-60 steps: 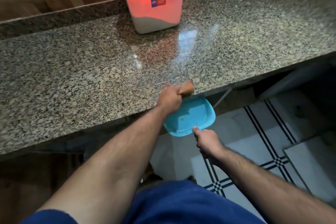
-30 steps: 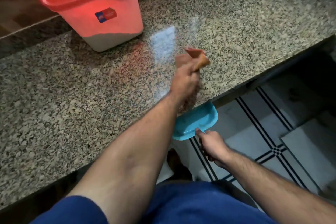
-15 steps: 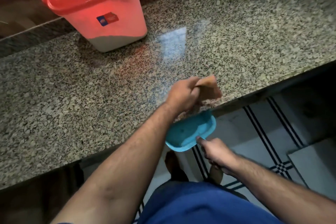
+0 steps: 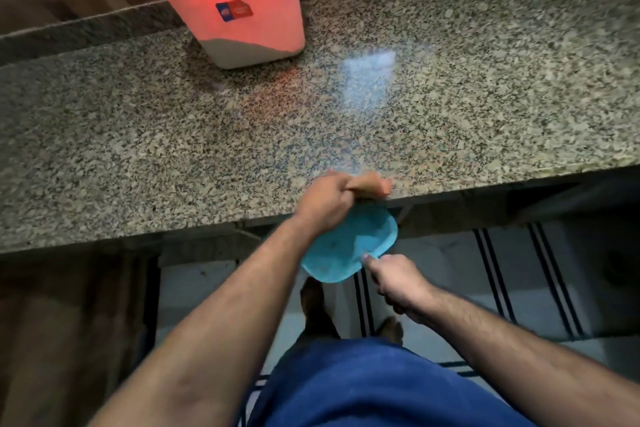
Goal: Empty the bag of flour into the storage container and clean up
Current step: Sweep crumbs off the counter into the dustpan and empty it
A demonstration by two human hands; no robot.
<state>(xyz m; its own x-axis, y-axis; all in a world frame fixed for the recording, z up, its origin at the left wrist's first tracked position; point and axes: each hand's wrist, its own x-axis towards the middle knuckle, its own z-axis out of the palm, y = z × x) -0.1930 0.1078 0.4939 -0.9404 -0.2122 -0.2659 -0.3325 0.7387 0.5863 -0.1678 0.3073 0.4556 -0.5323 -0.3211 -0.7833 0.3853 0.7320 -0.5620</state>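
Flour is seen as a pale layer at the bottom of the storage container [image 4: 239,17], a translucent tub with a red lid that is set upright at the upper left of the frame, at the back of the speckled granite surface [image 4: 138,135]. A small blue and red label is stuck on its front wall. At the front edge of the surface, near the centre of the frame, a brown brush-like tool [image 4: 369,185] is gripped by the left hand [image 4: 329,203], whose fingers are curled round it; the tool is blurred and its exact kind cannot be told. Just below the edge, a blue dustpan [image 4: 346,250] is held under the left hand, its handle pinched by the right hand [image 4: 394,284] with the thumb laid on top. A few small specks are seen inside the dustpan. Lower in the frame, a white tiled floor [image 4: 450,260] with dark stripes is seen, and blue clothing [image 4: 363,388] fills the bottom centre.
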